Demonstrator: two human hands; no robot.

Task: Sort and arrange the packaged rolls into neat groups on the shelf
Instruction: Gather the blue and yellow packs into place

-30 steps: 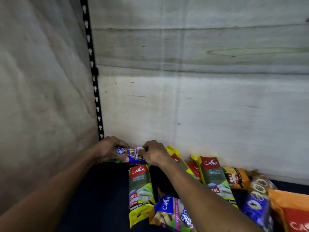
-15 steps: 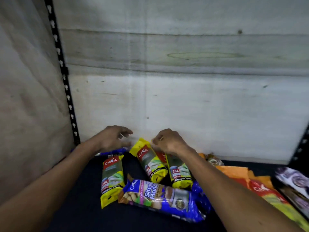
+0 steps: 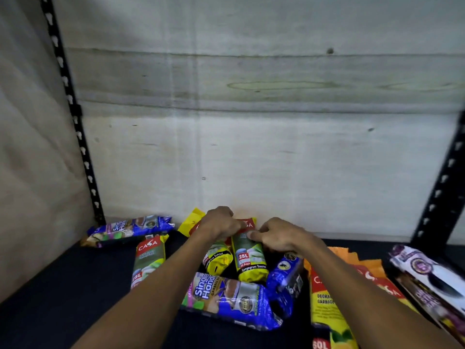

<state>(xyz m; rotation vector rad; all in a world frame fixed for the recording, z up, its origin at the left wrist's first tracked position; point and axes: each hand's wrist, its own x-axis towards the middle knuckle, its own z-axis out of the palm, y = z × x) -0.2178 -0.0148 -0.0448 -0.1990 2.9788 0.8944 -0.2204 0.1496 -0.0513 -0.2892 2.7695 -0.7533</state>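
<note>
Grip: my left hand (image 3: 221, 226) lies fingers-down on the top of one yellow 25L pack (image 3: 216, 258), and my right hand (image 3: 278, 238) pinches the top edge of the second yellow 25L pack (image 3: 250, 260) beside it; whether the left hand's fingers close round its pack I cannot tell.

Count, near to far on the shelf (image 3: 63, 293): at the front edge, one blue Single Handle pack (image 3: 234, 298) lying crosswise; to its right, one tall yellow-and-red pack (image 3: 324, 303), one orange-red pack (image 3: 377, 285), and one purple pack (image 3: 422, 275) toward the right edge. One dark blue roll (image 3: 284, 275) leans between them. Mid-shelf: three yellow 25L packs in all, the third (image 3: 148, 263) lying apart to the left. At the back left corner, a second blue Single Handle pack (image 3: 128, 229) lies along the wall (image 3: 251, 159).

Change: half a second ago the left hand hovered open near that corner; it has since crossed right, and both hands now meet over the two middle yellow packs.
</note>
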